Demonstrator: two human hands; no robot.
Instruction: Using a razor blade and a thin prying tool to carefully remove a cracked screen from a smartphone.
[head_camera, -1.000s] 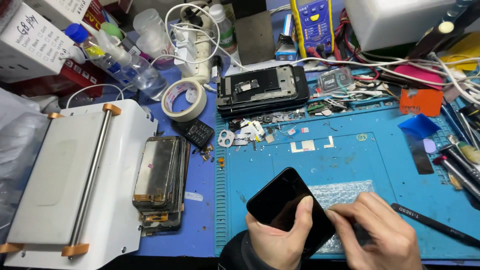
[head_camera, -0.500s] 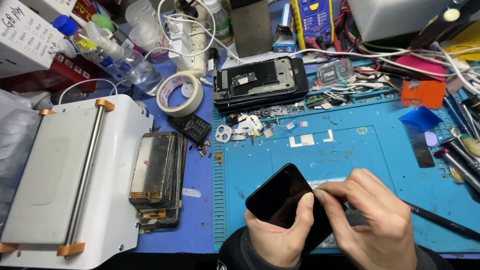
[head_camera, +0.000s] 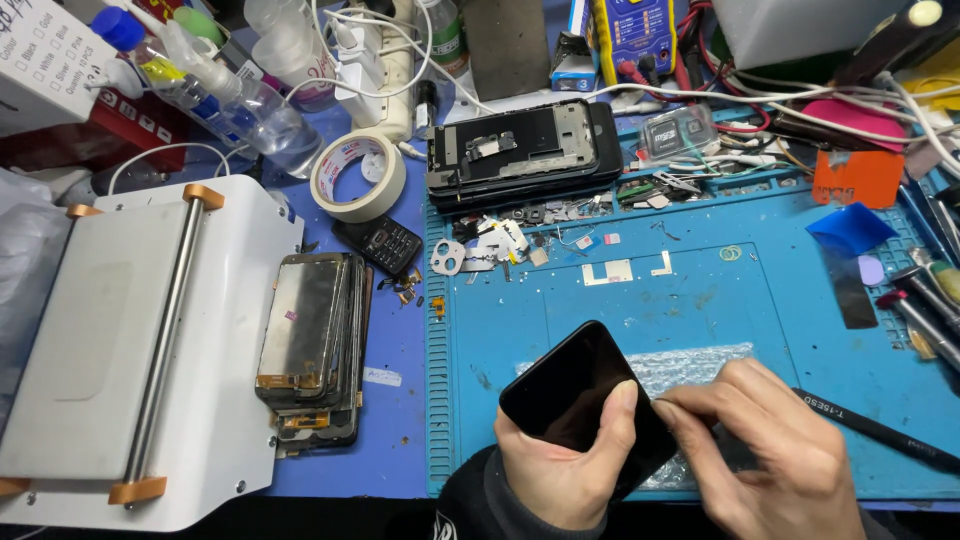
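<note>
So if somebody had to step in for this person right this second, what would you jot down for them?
Left hand: holds the black phone tilted above the blue mat, thumb on the glass.
Right hand: fingertips pinched at the phone's right edge; whether they hold anything is hidden.
Nearby: bubble wrap under the phone, black pen-shaped tool to the right, stack of screens beside the white machine.
Done: the phone is lifted off the mat.
Left: the edge work looks unfinished.
</note>
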